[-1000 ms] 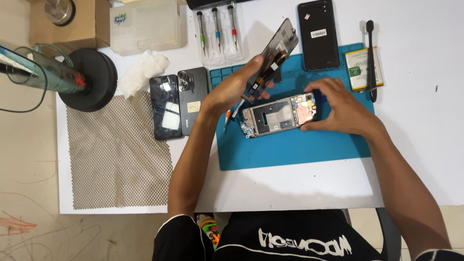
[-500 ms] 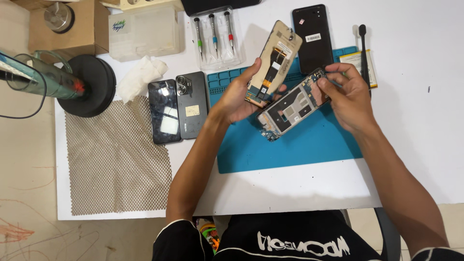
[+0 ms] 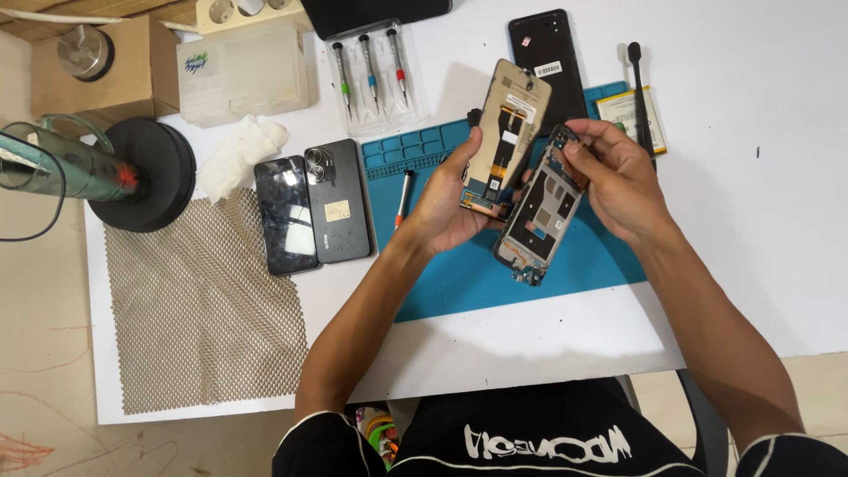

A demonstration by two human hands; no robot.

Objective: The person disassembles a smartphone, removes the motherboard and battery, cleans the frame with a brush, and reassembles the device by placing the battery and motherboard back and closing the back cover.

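i am seated at a white table (image 3: 760, 265), both hands raised above a blue work mat (image 3: 459, 274). my left hand (image 3: 450, 208) is clamped around the lower end of a detached phone screen panel (image 3: 505, 132), its copper-coloured back facing me. my right hand (image 3: 618, 181) pinches the top of the bare phone frame (image 3: 541, 212), which tilts just beside the panel at its 4 o'clock, their lower ends close. the step looks like parting screen from frame. next i would judge a careful check for any ribbon between them. a small screwdriver (image 3: 402, 196) lies on the mat at 9 o'clock.
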